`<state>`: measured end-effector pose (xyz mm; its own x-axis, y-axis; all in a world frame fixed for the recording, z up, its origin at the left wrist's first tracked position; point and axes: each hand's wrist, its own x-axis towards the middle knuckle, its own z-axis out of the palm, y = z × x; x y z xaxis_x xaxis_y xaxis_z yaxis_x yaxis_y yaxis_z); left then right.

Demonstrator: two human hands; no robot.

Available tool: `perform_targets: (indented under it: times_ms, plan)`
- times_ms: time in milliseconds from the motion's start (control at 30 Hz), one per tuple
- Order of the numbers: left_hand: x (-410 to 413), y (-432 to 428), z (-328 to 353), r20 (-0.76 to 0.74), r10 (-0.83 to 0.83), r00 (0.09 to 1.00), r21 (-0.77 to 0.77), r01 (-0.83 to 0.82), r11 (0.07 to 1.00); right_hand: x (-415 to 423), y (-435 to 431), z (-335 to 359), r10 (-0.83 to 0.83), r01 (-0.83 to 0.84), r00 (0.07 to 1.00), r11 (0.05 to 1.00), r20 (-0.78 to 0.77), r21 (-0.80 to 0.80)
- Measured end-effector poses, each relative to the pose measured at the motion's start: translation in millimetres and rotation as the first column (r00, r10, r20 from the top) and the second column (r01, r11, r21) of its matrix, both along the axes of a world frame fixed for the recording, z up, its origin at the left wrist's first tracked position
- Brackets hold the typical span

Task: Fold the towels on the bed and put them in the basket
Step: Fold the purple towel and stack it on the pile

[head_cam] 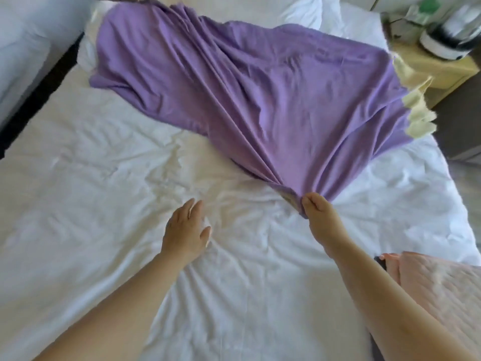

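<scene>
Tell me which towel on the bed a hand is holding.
The purple towel: the right hand pinches its near corner. The pale yellow towel peeks from beneath its right edge, and the pink towel lies at the near right; neither is held.

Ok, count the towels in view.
3: a purple towel across the bed, pinched by the right hand; a yellow towel peeking from under its right edge; a pink towel at lower right. More may be hidden.

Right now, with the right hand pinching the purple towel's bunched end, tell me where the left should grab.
Probably the near left edge of the purple towel, just beside the right hand: the folds fan out from that bunch and this edge lies free on the bed. Bring the left hand in low from the left.
</scene>
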<state>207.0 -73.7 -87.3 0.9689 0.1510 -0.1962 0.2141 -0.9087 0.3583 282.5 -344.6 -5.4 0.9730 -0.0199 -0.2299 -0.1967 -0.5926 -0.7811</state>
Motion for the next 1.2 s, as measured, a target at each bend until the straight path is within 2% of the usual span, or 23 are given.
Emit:
perform_targets:
  times_ms: [100,233,333,433,533,600,667,767,833,933,1033,1100,1200]
  plan:
    - [17,-11,86,0.18,-0.037,0.983,-0.115,0.058,0.992,-16,10,84,-0.025,0.025,1.0,0.976,0.0,0.215]
    - [23,-27,216,0.466,-0.213,0.859,-0.067,0.275,0.959,-45,27,205,0.114,-0.135,0.99,0.951,0.088,0.277]
    - [5,-32,294,0.57,-0.308,0.762,-0.071,0.419,0.905,-76,26,294,0.183,-0.228,0.97,0.911,0.16,0.343]
    - [-22,-33,351,0.576,-0.216,0.789,-0.192,0.388,0.902,-113,11,374,0.292,-0.36,0.914,0.905,0.283,0.228]
    - [-46,-37,404,0.627,-0.158,0.763,-0.283,0.412,0.866,-144,-3,428,0.306,-0.371,0.861,0.924,0.406,0.092]
    - [-59,-38,442,0.697,-0.07,0.714,-0.346,0.42,0.839,-160,-13,450,0.254,-0.305,0.838,0.952,0.483,0.03]
    - [-72,-38,481,0.755,0.029,0.655,-0.4,0.425,0.812,-170,-22,463,0.195,-0.273,0.839,0.958,0.508,0.083]
    - [-94,-45,532,0.792,0.042,0.609,-0.419,0.493,0.762,-181,-32,473,0.141,-0.253,0.857,0.953,0.496,0.165]
    - [-108,-55,556,0.79,0.037,0.612,-0.447,0.533,0.718,-189,-35,478,0.109,-0.275,0.857,0.923,0.504,0.268]
    - [-125,-70,584,0.808,0.02,0.589,-0.436,0.574,0.693,-198,-38,487,-0.034,-0.27,0.87,0.801,0.491,0.534]
    - [-136,-79,599,0.727,-0.144,0.672,-0.403,0.587,0.702,-203,-38,496,-0.123,-0.25,0.876,0.711,0.467,0.657]
    - [-140,-85,597,0.624,-0.266,0.735,-0.422,0.603,0.677,-206,-33,501,-0.099,-0.265,0.874,0.725,0.477,0.636]
    - [-137,-98,580,0.577,-0.33,0.747,-0.374,0.602,0.706,-209,-22,502,-0.008,-0.317,0.852,0.788,0.524,0.528]
